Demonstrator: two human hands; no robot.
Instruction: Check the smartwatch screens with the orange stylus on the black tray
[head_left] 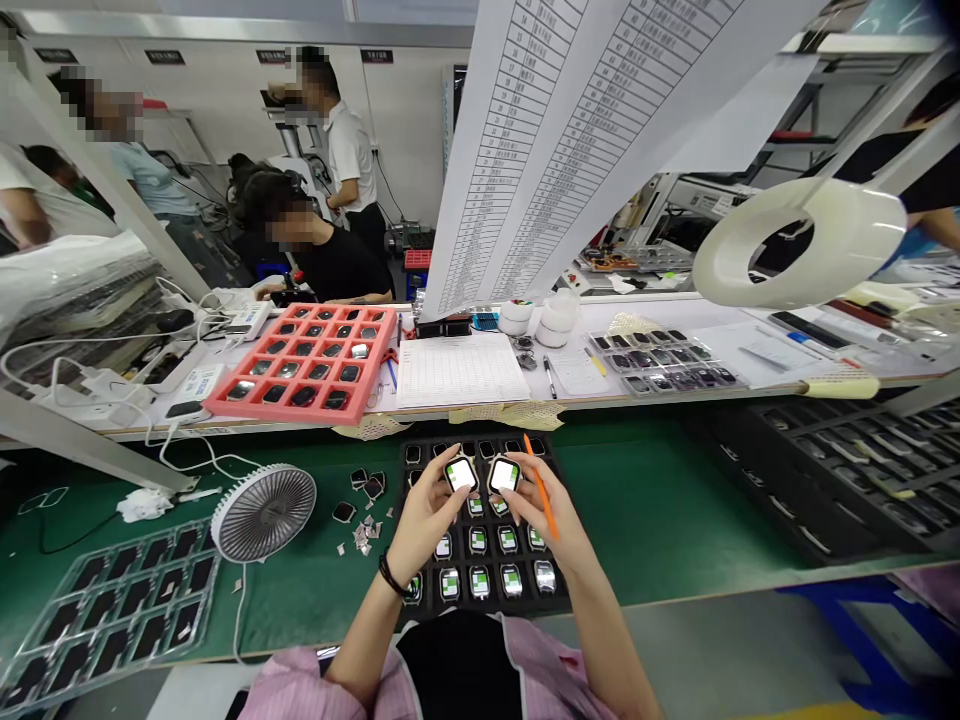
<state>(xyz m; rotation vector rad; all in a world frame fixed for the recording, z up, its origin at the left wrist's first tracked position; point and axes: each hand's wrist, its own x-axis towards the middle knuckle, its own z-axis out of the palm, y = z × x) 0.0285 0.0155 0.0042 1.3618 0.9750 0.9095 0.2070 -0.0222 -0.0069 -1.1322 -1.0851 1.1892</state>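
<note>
My left hand (pixel 425 513) grips a smartwatch body (pixel 461 474) by its edges, its lit screen white and green. In my right hand (pixel 553 510) is a second watch body (pixel 504 476), also lit, held close beside the first. An orange pen-like stick (pixel 541 488) lies across the fingers of the right hand. Below both hands is a black foam tray (pixel 495 598) with several watch bodies in its slots, many showing lit white and green screens. A few dark watch pieces (pixel 372 485) and small scraps (pixel 364 534) lie left of the tray.
A small white fan (pixel 264 512) and a clear tray of dark parts (pixel 112 610) stand at the left. On the shelf are a red foam tray (pixel 247 409), paper sheets (pixel 461 370) and a tape roll (pixel 799 240). More black trays (pixel 780 500) sit at right. People work behind.
</note>
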